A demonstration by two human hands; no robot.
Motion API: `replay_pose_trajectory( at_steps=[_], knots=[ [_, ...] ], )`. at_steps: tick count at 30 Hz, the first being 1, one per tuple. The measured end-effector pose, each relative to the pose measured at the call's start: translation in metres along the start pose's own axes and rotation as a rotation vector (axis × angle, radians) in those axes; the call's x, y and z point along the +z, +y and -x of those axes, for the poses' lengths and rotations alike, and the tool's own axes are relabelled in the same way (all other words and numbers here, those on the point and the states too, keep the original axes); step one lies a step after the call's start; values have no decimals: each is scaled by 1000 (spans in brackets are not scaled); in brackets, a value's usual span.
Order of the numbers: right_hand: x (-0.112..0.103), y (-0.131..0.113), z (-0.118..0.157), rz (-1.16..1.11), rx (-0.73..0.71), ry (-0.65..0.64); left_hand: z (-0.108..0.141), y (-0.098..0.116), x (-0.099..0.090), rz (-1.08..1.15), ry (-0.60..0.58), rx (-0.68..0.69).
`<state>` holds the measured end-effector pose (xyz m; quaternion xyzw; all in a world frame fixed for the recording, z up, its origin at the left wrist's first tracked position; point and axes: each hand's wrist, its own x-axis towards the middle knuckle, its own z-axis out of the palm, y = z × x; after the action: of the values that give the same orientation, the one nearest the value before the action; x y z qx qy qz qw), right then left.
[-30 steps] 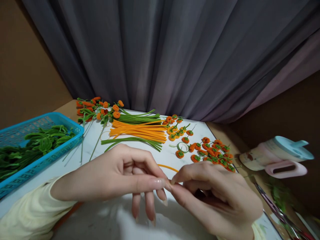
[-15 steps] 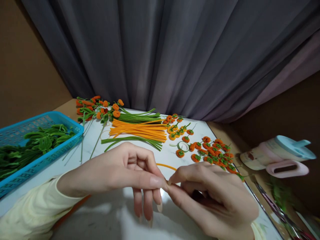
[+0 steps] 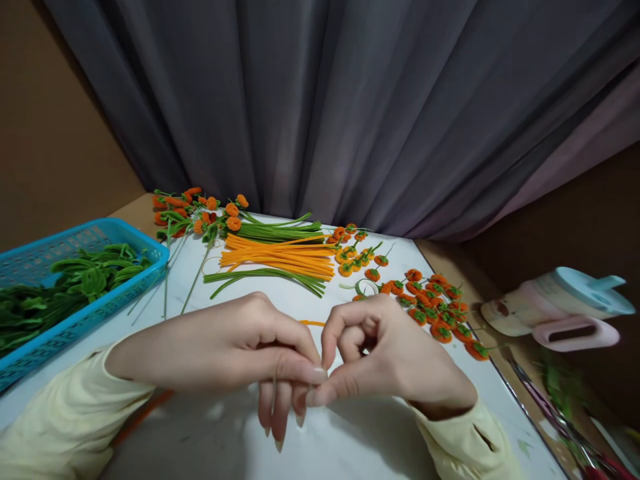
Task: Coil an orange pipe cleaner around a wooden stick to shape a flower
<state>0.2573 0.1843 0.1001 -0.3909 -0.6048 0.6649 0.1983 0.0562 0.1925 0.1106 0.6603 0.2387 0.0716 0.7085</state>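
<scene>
Over the white tabletop, my left hand and my right hand meet with thumbs and forefingers pinched together. What lies between the fingertips is too small or hidden to make out. Just behind the fingers a short piece of orange strip shows. Farther back lie a bundle of orange fuzzy stems, green stems behind it and more green stems in front. Part of an orange strip shows beside my left sleeve.
A blue basket of green leaves stands left. Orange flowers lie at the back left, small orange pumpkin-like pieces and a tape roll right. A cup lies tilted at far right, with scissors nearer.
My right hand has moved left and slightly up, its wrist now showing with the sleeve. My left hand has turned a little, and its fingertips touch the right hand's.
</scene>
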Motion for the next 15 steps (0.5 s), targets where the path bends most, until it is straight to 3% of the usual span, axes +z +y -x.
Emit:
replay_pose_trajectory(
  at_steps=[7, 15],
  knots=[
    [0, 14, -20, -87, 121, -137, 2, -1, -2, -452, 22, 87],
    [7, 26, -31, -74, 135, -238, 8, -12, 0, -597, -19, 89]
  ],
)
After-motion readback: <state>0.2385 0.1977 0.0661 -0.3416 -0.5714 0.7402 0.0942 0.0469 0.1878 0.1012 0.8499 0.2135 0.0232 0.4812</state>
